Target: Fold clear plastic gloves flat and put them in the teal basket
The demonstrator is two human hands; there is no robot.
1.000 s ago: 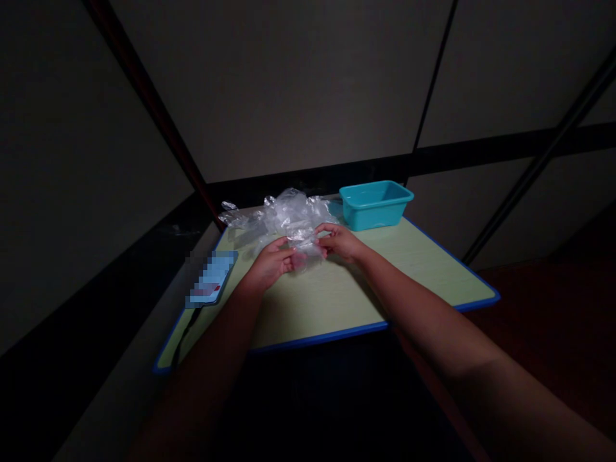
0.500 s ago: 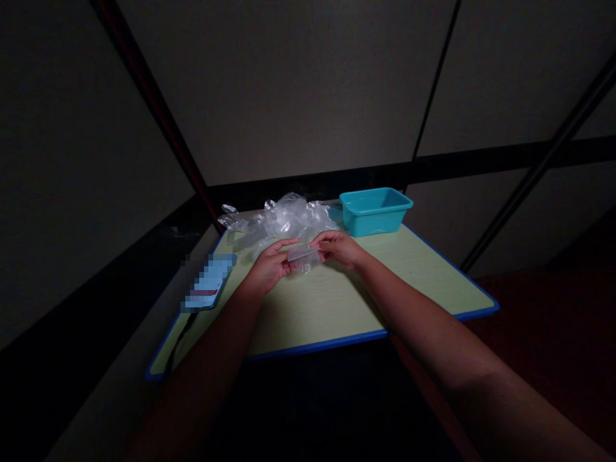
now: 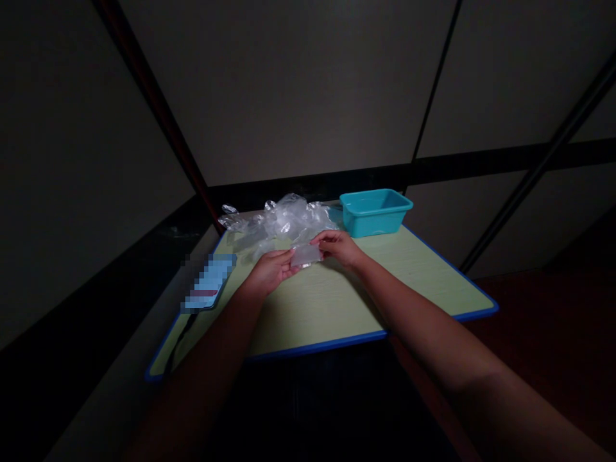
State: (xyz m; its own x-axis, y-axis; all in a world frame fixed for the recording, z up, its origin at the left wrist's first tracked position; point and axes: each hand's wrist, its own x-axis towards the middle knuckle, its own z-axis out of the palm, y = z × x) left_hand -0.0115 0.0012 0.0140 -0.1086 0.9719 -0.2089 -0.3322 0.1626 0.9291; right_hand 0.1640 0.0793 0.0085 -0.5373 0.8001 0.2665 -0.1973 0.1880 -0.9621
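A small clear plastic bag (image 3: 306,255) is stretched flat between my two hands, above the middle of the pale table. My left hand (image 3: 272,271) pinches its left end between thumb and fingers. At its right end, my right hand (image 3: 339,248) grips it with the fingertips. Just behind my hands lies a loose heap of crumpled clear plastic bags (image 3: 289,219).
A turquoise plastic basket (image 3: 378,221) stands at the table's back right. A phone-like light blue object (image 3: 210,282) with a black strap lies at the left edge. The table (image 3: 327,314) has a blue rim, with panelled walls behind it.
My left thumb and fingers have closed on the bag's left end. The folded bag now lies flatter and wider between my hands. My right hand has barely moved.
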